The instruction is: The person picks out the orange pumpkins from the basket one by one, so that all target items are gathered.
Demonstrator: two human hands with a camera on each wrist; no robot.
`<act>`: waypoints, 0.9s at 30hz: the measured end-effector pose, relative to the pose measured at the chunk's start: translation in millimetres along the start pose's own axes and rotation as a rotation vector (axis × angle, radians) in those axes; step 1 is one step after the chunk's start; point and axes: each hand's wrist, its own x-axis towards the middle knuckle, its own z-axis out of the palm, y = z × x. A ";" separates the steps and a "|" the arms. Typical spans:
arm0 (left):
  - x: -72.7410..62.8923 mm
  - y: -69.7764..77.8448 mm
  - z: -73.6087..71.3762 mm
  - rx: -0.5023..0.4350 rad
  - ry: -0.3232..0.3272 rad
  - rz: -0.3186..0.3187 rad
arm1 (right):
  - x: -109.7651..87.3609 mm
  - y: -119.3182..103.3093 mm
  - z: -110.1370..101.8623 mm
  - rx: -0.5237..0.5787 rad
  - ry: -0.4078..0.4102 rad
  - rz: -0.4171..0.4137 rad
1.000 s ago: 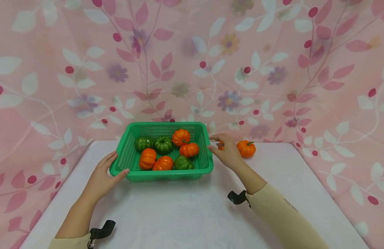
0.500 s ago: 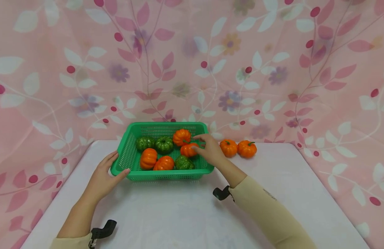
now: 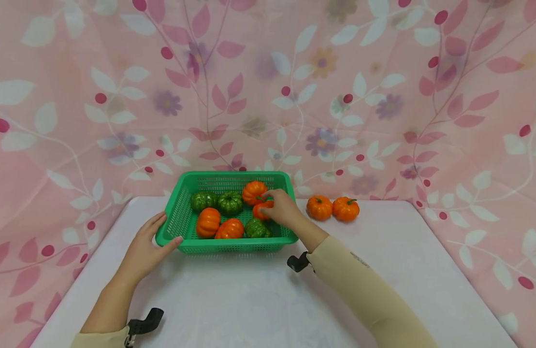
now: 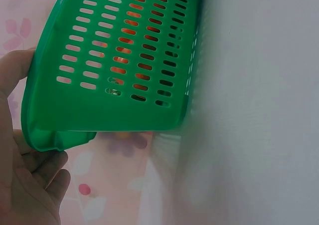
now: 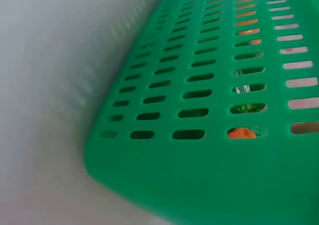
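Note:
A green plastic basket (image 3: 237, 245) with slotted walls stands on the table, holding several small orange and green pumpkins. At its left front corner my left hand (image 3: 145, 250) grips the rim, thumb over the front edge and fingers along the side; the left wrist view shows those fingers (image 4: 47, 167) under the rim. My right hand (image 3: 286, 209) reaches over the right wall and grasps an orange pumpkin (image 3: 259, 210) between thumb and fingers, partly covering it. Another orange pumpkin (image 3: 253, 192) lies just behind, and a green pumpkin (image 3: 256, 228) in front. The right wrist view shows mainly the basket's slotted wall (image 5: 209, 170), not the hand.
Two orange pumpkins, one (image 3: 319, 208) beside the other (image 3: 346, 209), sit on the white-covered table (image 3: 250, 299) to the right of the basket. A pink floral curtain (image 3: 268, 96) hangs close behind the table.
My right hand has moved left from outside the basket's right wall to the orange pumpkin inside, uncovering a pumpkin on the table. My left hand stays on the rim.

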 end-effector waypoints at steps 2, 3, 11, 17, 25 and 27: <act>0.3 -0.6 -0.3 0.001 0.003 0.002 | 4.9 0.0 -0.1 -0.014 -0.023 0.019; 0.5 -0.7 -0.5 -0.001 0.003 0.002 | 7.0 -0.6 -0.2 -0.013 -0.034 0.030; -0.5 -4.2 2.2 0.000 0.015 0.009 | 17.3 -1.8 4.9 0.018 -0.097 0.155; -0.6 -1.7 2.2 -0.003 0.009 0.002 | 17.5 -2.0 11.9 -0.038 -0.097 0.156; 0.2 -0.6 1.2 0.006 0.015 0.002 | 17.5 -5.0 15.5 -0.085 -0.080 0.149; 0.1 -1.3 1.3 0.009 0.017 0.005 | 17.7 -4.8 16.0 -0.084 -0.082 0.148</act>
